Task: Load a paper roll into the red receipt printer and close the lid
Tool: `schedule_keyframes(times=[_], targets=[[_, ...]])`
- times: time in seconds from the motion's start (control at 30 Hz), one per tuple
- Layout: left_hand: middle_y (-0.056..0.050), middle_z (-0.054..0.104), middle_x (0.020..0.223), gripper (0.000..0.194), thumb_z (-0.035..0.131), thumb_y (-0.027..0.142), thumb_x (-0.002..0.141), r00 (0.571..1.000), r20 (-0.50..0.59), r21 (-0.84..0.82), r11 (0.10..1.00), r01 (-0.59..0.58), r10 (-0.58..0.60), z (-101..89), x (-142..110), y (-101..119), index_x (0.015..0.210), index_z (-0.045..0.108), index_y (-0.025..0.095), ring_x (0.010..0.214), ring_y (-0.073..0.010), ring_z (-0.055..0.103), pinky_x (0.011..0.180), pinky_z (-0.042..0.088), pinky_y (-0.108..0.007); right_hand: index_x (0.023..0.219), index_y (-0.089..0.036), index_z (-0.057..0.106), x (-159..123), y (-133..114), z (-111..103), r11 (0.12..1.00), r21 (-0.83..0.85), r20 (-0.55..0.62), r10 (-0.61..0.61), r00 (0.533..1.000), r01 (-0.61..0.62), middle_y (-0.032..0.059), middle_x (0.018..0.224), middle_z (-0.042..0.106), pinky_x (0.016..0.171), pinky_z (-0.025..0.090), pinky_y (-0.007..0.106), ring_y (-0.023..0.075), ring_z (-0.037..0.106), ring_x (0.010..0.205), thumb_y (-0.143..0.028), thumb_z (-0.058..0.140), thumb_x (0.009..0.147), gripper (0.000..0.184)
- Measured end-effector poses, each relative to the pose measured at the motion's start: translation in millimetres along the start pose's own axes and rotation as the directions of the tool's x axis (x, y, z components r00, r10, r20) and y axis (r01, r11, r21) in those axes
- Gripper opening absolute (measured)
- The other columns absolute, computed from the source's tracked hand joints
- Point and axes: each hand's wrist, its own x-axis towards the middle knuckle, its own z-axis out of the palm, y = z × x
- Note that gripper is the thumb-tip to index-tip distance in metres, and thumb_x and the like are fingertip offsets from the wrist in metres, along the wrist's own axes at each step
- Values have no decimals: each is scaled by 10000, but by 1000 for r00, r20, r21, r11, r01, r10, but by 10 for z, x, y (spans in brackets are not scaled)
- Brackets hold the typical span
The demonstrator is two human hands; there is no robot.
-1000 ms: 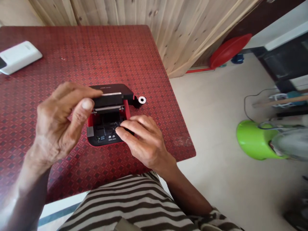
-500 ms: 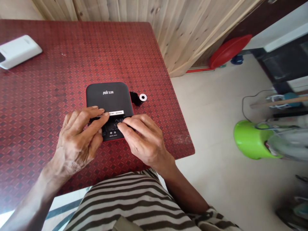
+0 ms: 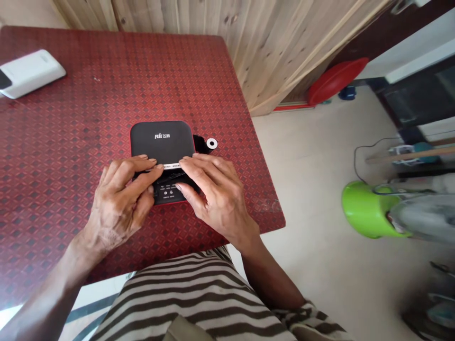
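Note:
A small black and red printer [image 3: 162,140] lies on the red patterned table [image 3: 88,104], its black lid down. My left hand [image 3: 122,199] rests on the lid's near edge from the left, fingers stretched forward and pressed on it. From the right, my right hand [image 3: 209,192] lays its fingers flat on the same edge, next to a white strip at the slot. A black piece with a white ring [image 3: 211,143] lies just right of the printer.
A white flat box [image 3: 30,72] lies at the table's far left. The table's right edge drops to a pale floor with a green pot [image 3: 369,210], a red basin [image 3: 336,78] by the wooden wall and a cable.
The lid, held raised by my left hand a second ago, is down on the printer. My right hand has moved from the inside up onto the lid's edge.

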Motion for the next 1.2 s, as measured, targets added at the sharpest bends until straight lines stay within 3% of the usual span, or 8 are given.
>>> schedule_keyframes(times=[0.1,0.2,0.23,0.3,0.37,0.43,0.7,1.2], targets=[[-71,756,1304,402,631,141,988,982,-104,-210,969,133,-157,-68,-62,5,1344,730,299,1248,-252,702,1072,535,-463,1323,-147,651,-38,9,-17,997,74,-51,20,998,-16,129,1249,795,1044,593,435,251,733,1188,-224,662,1043,291],[-28,785,1144,298,714,216,968,825,-343,-381,869,315,-449,-126,-170,-11,1247,781,294,1035,-177,723,968,553,-371,1306,-171,658,-97,50,-30,994,103,-140,61,988,-47,122,1206,799,1024,604,418,233,744,1138,-175,707,1007,302],[-18,780,1090,271,743,257,957,772,-335,-433,816,384,-541,-132,-210,-16,1224,783,285,967,-156,713,911,553,-336,1291,-173,667,-119,68,-31,993,101,-162,81,983,-65,119,1186,801,1008,608,408,229,749,1116,-162,720,996,301],[-8,765,1004,246,772,331,944,733,-147,-502,689,523,-664,-123,-281,-11,1179,771,259,872,-132,696,814,548,-286,1263,-175,685,-157,104,-27,990,101,-191,116,975,-98,118,1152,803,966,621,392,225,757,1068,-142,731,982,287],[-3,753,927,236,756,410,952,726,66,-501,606,617,-685,-91,-327,16,1119,751,242,812,-128,687,750,545,-267,1251,-189,694,-182,131,-18,989,89,-201,135,970,-119,110,1126,806,933,633,396,229,764,1031,-130,722,981,277],[-2,737,876,255,702,472,979,721,145,-509,574,642,-678,-54,-345,52,1077,726,238,769,-132,676,704,541,-268,1253,-220,695,-193,145,-10,989,72,-203,142,969,-130,90,1107,807,911,644,408,233,771,1008,-129,711,986,283],[1,691,923,296,773,480,902,610,216,-474,465,748,-762,-86,-263,113,1056,666,251,800,-145,627,682,474,-290,1236,-241,681,-218,193,29,987,74,-193,154,969,-142,72,1070,808,868,650,394,220,777,954,-123,699,997,267],[33,623,782,71,682,292,886,553,330,-600,282,748,-765,-33,-138,16,910,644,237,712,-134,513,678,421,-313,1209,-225,692,-213,267,56,981,97,-200,184,962,-168,74,1047,805,860,639,383,207,768,932,-98,692,993,251]])
